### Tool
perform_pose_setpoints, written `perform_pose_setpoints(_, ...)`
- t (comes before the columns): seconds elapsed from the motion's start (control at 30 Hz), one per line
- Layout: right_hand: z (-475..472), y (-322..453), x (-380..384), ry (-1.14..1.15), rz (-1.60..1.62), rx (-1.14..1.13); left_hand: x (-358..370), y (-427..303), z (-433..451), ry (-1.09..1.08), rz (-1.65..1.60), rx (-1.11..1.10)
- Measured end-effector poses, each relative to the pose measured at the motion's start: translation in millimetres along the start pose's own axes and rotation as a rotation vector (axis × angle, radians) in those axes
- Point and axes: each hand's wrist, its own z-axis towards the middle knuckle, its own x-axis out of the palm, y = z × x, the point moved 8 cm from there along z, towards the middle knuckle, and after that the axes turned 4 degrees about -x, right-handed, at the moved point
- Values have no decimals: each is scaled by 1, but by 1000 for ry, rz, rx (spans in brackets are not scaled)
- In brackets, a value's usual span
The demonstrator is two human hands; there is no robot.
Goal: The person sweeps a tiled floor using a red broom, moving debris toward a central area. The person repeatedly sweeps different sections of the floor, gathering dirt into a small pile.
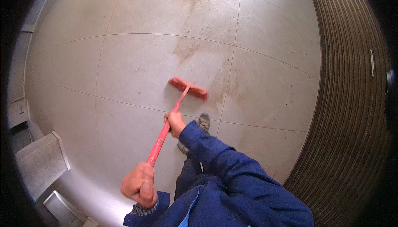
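Observation:
A push broom's red head (188, 88) rests on the tiled floor just ahead of my shoes, slightly blurred. Its long red handle (159, 143) slants back from the head toward my body at the lower left. Around the handle's upper end, my left hand (140, 184) is closed in a fist. Farther down the shaft, my right hand (175, 123) wraps it, the blue sleeve reaching across my front. Dusty soil (186, 49) and small dark crumbs lie on the floor beyond and to the right of the broom head.
A ribbed metal roller shutter (345, 102) runs along the right side. On the left stand a grey box-like object (43, 163) and pale panels (18, 65) at the floor's edge. My worn shoe (204, 122) is close behind the broom head.

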Motion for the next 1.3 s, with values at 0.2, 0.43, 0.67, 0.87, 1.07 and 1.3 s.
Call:
perform_pose_setpoints(0.2, 8, 36, -7, 23, 34, -127, 9, 0, -8, 61, -72, 34)
perform_pose_setpoints(0.43, -55, 12, 22, 94, -7, 2, 2, -67, -4, 141, -51, 108)
perform_pose_setpoints(0.67, -48, -15, 21, 90, -22, 127, 22, -49, 13, 324, 22, 106)
perform_pose_setpoints(0.87, 32, 54, -24, -22, 72, -131, 39, 3, 10, 331, -68, 10)
perform_pose_setpoints(1.07, -3, 82, -10, 115, 260, -130, 43, -27, 30, 575, -103, 112)
perform_pose_setpoints(1.3, -34, 62, -65, 62, 520, -134, 71, -31, 48, 789, -251, 17)
